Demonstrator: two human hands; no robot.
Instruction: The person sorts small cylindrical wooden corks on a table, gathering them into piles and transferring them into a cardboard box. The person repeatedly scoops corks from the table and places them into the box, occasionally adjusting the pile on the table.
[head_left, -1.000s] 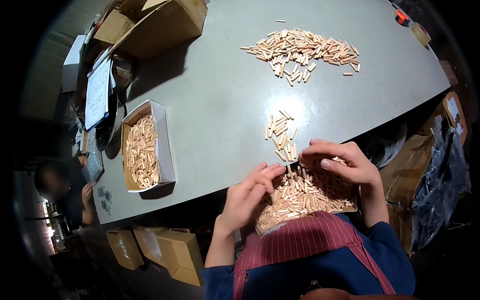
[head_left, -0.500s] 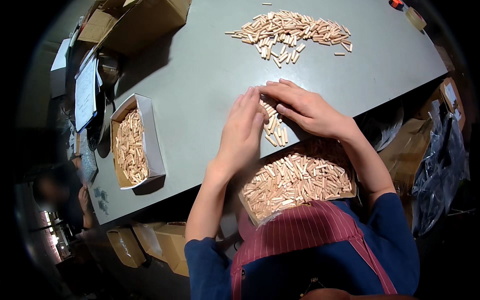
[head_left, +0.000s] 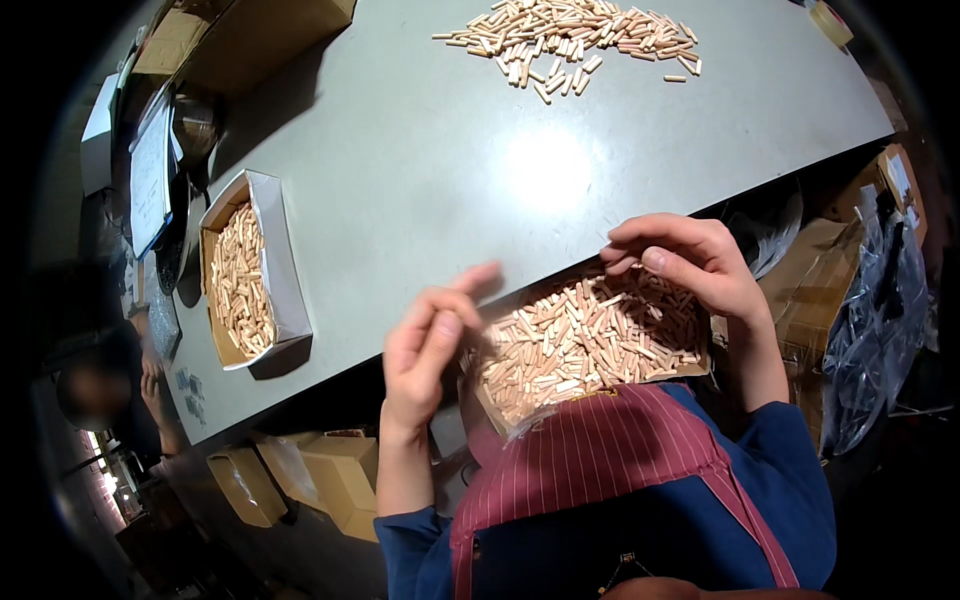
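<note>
1. head view: a person in a dark red striped apron (head_left: 600,455) and blue sleeves works at a grey table (head_left: 400,200).
2. an open cardboard box (head_left: 489,409) sits between the table's near edge and the apron, filled with short wooden pegs (head_left: 585,345) lying in every direction.
3. the left hand (head_left: 428,340) is raised at the box's left side, fingers loosely curled and one fingertip blurred. no peg shows in it; i cannot tell whether thumb and fingers meet.
4. the right hand (head_left: 695,262) hovers above the far right part of the box, palm down, fingers bent, with the thumb apart from them.
5. at the table's far side is a loose pile of pegs (head_left: 570,35), with a single peg (head_left: 674,78) lying just beside it.
6. to the left, a white-sided box (head_left: 283,265) of similar pegs stands on the table, well apart from both hands.
7. beyond it are a clipboard of papers (head_left: 152,185) and a large brown carton (head_left: 270,45); a roll of tape (head_left: 830,24) lies at the far right.
8. to the right, clear plastic wrap (head_left: 870,330) hangs by another carton (head_left: 812,265).
9. at far left, a co-worker's hand (head_left: 152,388) is near the table's edge.
</note>
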